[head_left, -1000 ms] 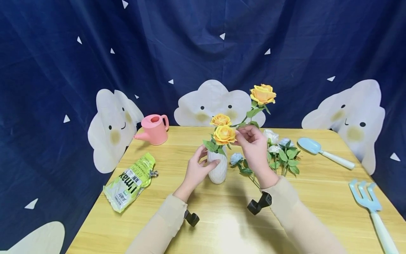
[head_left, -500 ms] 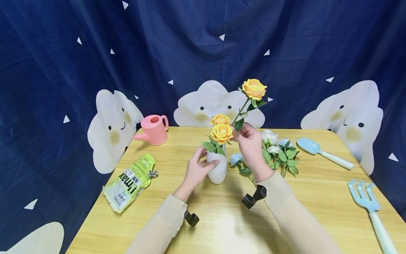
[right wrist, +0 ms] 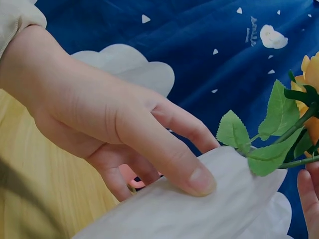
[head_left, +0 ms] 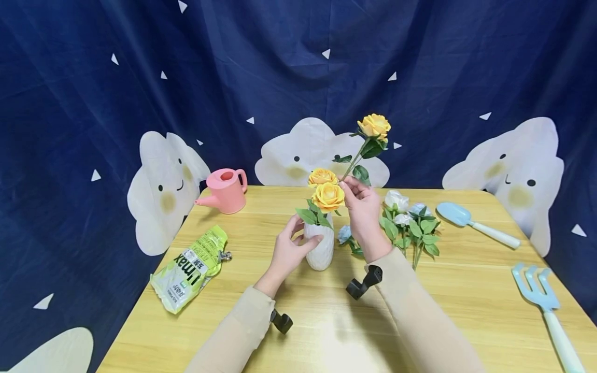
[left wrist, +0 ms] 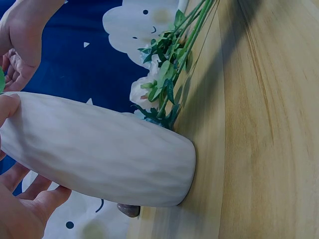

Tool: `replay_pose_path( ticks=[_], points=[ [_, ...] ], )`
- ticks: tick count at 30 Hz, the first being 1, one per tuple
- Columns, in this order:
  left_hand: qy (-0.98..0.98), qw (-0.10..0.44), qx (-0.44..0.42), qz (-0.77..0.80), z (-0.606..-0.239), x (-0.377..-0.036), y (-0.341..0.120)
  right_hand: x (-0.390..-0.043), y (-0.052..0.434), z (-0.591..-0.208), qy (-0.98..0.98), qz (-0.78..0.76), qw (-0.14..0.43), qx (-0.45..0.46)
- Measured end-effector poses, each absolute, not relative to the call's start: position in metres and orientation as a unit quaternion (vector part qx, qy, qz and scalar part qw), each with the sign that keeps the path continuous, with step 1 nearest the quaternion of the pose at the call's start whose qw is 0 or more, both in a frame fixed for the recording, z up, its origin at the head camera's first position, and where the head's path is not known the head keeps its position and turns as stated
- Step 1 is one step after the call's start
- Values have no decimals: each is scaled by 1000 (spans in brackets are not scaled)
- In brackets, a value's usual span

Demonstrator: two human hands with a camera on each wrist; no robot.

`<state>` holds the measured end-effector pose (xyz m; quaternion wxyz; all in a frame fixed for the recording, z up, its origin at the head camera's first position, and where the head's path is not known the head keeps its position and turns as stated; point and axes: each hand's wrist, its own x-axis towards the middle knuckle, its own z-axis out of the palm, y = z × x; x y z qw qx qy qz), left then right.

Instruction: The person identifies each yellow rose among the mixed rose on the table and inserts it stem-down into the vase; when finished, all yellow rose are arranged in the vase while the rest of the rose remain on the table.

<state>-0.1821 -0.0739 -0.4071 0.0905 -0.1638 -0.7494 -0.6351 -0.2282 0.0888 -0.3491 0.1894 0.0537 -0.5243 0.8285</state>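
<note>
Left hand [head_left: 286,252] grips ribbed white ceramic vase [head_left: 321,247]; right hand [head_left: 361,210] pinches long-stemmed yellow artificial rose [head_left: 374,126]; stem may snag seated blooms, tipping vase.

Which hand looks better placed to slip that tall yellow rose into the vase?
Probably the right hand: it pinches the yellow rose by its stem just above the white vase, while the left hand grips the vase.
</note>
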Motion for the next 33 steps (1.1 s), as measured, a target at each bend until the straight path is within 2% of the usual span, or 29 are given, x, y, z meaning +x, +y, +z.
replay_pose_path(
  ticks=[21,33],
  points=[
    [-740,87,-166,-645,-407,-182,-74,-216,77,-374,-572,805,152,39],
    [-739,77,-162,-649,-409,-182,-75,-208,97,-361,-556,802,212,55]
  ],
)
